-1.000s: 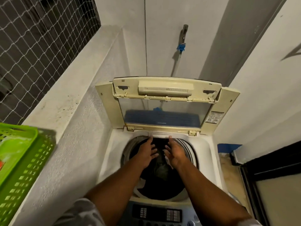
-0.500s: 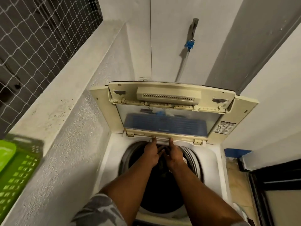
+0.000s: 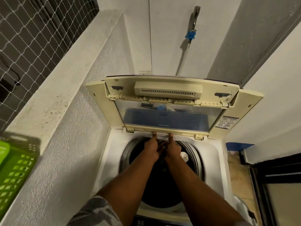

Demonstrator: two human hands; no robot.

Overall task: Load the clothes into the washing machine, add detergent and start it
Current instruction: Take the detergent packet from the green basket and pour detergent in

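Note:
A white top-loading washing machine (image 3: 112, 144) stands below me with its yellowed folding lid (image 3: 167, 119) raised against the back wall. Dark clothes fill the drum (image 3: 162, 190), and a small white piece (image 3: 184, 156) shows at its right side. My left hand (image 3: 151, 149) and my right hand (image 3: 173, 149) sit side by side at the rear of the opening. Both thumbs press on the white strip (image 3: 182, 137) under the lid hinge, and the fingers curl beneath it into the dark. No detergent is in sight.
A green plastic laundry basket (image 3: 14, 176) rests on the white ledge (image 3: 53, 88) to the left, under a netted window. A tap with a blue fitting (image 3: 190, 34) hangs on the back wall. A dark door frame (image 3: 276, 176) stands at the right. The control panel (image 3: 141, 223) peeks in below.
Both hands have moved from over the clothes to the rear rim, closed together, and their thumbs now lie on the white strip. The camera has leaned forward, so the basket slid left.

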